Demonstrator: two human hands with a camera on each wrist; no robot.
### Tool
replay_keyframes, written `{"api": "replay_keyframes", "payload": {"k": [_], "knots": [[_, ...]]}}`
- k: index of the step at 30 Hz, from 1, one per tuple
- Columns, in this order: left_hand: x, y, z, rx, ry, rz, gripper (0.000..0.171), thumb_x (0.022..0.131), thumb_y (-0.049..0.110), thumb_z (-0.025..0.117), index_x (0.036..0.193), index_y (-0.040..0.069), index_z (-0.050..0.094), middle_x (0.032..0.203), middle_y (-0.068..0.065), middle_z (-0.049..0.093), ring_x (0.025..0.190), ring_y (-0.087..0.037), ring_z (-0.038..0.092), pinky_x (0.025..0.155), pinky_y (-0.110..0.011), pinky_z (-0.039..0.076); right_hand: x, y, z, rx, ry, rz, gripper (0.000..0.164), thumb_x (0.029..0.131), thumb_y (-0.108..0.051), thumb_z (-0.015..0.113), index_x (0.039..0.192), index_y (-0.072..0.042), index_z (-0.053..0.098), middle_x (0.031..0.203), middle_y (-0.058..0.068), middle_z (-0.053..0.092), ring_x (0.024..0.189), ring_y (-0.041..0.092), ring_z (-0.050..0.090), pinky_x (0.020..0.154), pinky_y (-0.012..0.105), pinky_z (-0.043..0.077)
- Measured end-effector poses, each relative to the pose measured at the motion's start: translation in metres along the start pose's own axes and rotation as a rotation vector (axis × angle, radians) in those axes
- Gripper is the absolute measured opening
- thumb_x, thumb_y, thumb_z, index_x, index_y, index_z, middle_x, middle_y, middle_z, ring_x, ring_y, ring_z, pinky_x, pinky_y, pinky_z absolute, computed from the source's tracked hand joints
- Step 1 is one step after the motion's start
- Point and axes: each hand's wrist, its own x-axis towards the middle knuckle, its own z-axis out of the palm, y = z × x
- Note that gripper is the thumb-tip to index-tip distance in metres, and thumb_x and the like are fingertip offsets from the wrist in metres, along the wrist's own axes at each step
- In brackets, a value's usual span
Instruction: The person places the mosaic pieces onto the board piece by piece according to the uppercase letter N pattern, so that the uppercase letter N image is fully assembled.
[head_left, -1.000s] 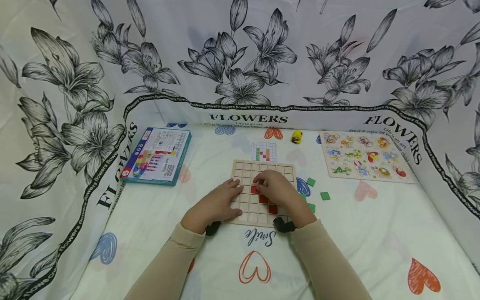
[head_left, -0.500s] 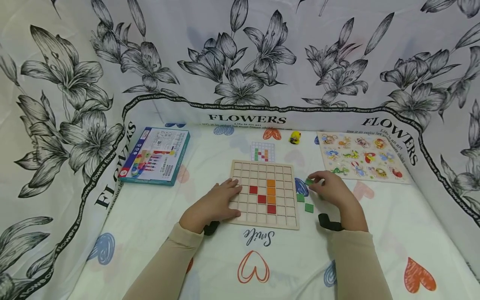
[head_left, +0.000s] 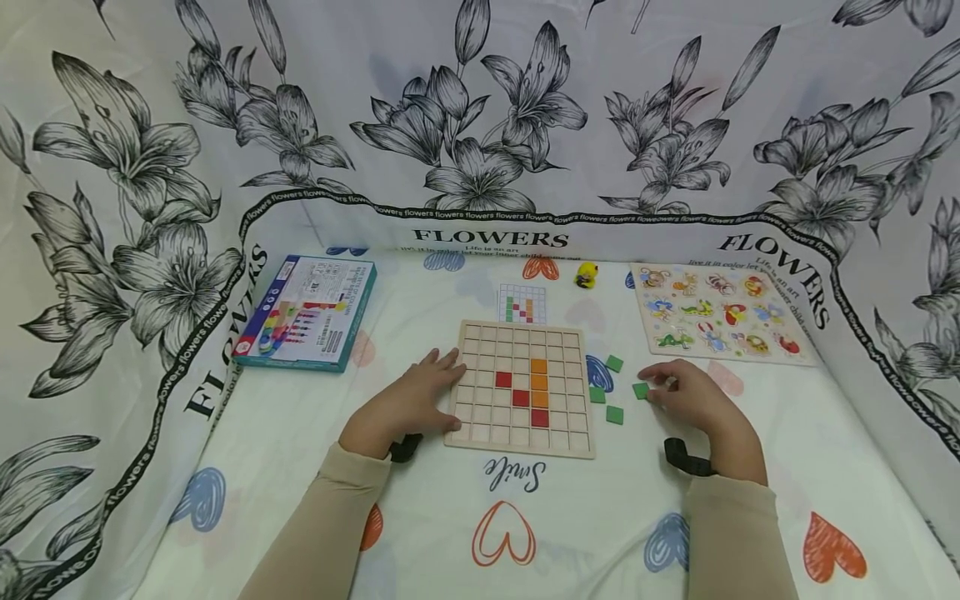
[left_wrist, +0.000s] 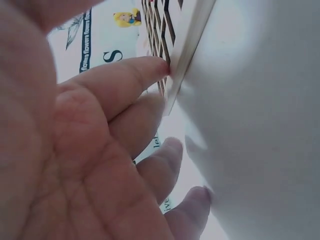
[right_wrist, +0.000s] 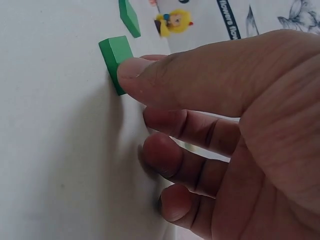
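The right hand [head_left: 693, 398] has its grip clamped on a green tile [head_left: 640, 390], right of the wooden board [head_left: 485, 404]; the left hand [head_left: 401, 402], fingers apart, lies at the board's left edge. Held only near one end, the tile could twist loose

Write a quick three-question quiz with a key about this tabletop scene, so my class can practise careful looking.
1. Multiple choice: What does the person's right hand pinch?
A) a small yellow toy figure
B) a small green square tile
C) a flat, blue-edged box

2. True or false: The person's left hand touches the left edge of the pale wooden grid board.

3. Count: How many small red square tiles lie on the board?

Key: 1. B. 2. True. 3. Three.
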Motion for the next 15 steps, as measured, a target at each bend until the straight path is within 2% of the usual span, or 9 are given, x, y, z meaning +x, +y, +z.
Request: {"api": "replay_keyframes", "payload": {"k": [4, 9, 15], "knots": [[0.0003, 0.0029, 0.0008, 0.016, 0.002, -0.019, 0.093, 0.090, 0.028, 0.091, 0.167, 0.008, 0.044, 0.181, -0.009, 0.029, 0.169, -0.043, 0.015, 0.136, -0.066, 0.017, 0.0004, -0.0013, 0.0012, -0.005, 0.004, 0.002, 0.027, 0.104, -0.014, 0.072, 0.130, -0.009, 0.077, 0.125, 0.019, 0.063, 0.105, 0.032, 0.054, 0.084, 0.039, 0.046], [0.0010, 0.0060, 0.0018, 0.013, 0.005, -0.066, 0.092, 0.090, 0.030, 0.091, 0.168, 0.012, 0.045, 0.181, -0.005, 0.029, 0.170, -0.038, 0.016, 0.137, -0.061, 0.016, -0.0005, -0.0042, 0.0010, -0.002, -0.003, 0.037, 0.025, 0.104, -0.016, 0.072, 0.127, -0.008, 0.074, 0.124, 0.018, 0.063, 0.104, 0.032, 0.054, 0.083, 0.039, 0.046], [0.0004, 0.0082, 0.0018, 0.007, 0.013, -0.080, 0.092, 0.090, 0.029, 0.091, 0.167, 0.012, 0.045, 0.180, -0.005, 0.030, 0.170, -0.037, 0.016, 0.138, -0.060, 0.014, -0.0026, -0.0033, 0.0027, 0.020, 0.004, 0.091, 0.025, 0.103, -0.023, 0.075, 0.121, -0.009, 0.067, 0.110, 0.013, 0.065, 0.095, 0.028, 0.055, 0.075, 0.037, 0.045]]}}
